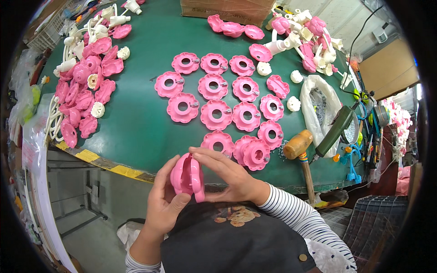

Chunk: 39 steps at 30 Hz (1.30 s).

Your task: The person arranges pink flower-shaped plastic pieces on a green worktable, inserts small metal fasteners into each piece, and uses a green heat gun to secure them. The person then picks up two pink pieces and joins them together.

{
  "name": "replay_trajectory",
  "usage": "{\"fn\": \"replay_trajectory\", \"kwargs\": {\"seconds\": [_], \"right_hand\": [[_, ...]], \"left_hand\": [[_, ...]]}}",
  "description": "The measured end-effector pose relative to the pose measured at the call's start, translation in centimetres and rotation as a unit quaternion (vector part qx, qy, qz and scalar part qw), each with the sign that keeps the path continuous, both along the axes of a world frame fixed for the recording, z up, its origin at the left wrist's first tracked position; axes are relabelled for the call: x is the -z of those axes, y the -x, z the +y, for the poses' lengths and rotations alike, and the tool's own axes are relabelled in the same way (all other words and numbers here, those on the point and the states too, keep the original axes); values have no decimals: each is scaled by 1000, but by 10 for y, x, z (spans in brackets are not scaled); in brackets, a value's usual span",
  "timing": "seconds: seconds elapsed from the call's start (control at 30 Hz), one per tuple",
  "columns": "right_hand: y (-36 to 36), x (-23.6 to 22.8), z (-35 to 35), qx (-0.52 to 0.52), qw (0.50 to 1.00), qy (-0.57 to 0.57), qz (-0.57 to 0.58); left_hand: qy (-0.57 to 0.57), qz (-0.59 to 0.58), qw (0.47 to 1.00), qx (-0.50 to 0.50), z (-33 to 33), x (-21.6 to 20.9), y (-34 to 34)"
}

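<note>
Just off the near table edge, a rounded pink plastic shell [183, 175] is held between both my hands. It looks like two scalloped parts facing each other, with a dark gap along the top. My left hand [163, 200] wraps round its left side, thumb at the bottom. My right hand [227, 175] presses on the right part with the fingers over its top. Beyond them, several pink flower-shaped discs [215, 115] lie in rows, each with a round hole, many with a small metal piece at the rim. Two discs overlap at the near end [256, 154].
Pink and white plastic parts are heaped at left [84, 95] and far right [314, 38]. A wooden mallet [298, 144], a green electric screwdriver [334, 132] and a clear bag of small metal pieces [314, 93] lie at right. A cardboard box [227, 10] stands at the back.
</note>
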State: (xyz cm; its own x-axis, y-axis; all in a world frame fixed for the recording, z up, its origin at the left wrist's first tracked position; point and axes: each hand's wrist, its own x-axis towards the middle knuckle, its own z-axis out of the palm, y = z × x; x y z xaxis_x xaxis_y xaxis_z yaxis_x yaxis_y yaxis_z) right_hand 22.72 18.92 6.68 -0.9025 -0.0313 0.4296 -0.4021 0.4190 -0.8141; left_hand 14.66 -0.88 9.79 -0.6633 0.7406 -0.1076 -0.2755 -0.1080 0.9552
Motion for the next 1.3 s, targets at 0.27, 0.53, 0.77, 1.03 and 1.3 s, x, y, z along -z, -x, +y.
{"fn": "replay_trajectory", "kwargs": {"seconds": [0.27, 0.53, 0.77, 1.03, 1.3], "right_hand": [[-5, 5, -3, 34, 999, -16, 39], [-5, 12, -9, 81, 984, -131, 86], [-10, 12, -12, 88, 983, -136, 82], [-18, 7, -15, 100, 983, -136, 80], [-23, 8, -12, 121, 981, -130, 72]], "left_hand": [[1, 45, 999, 22, 0, 5, -2], [83, 260, 961, -31, 16, 27, -7], [64, 270, 959, -63, 20, 35, -13], [56, 271, 959, -61, 21, 34, -17], [63, 304, 950, -27, 29, 27, -12]]}}
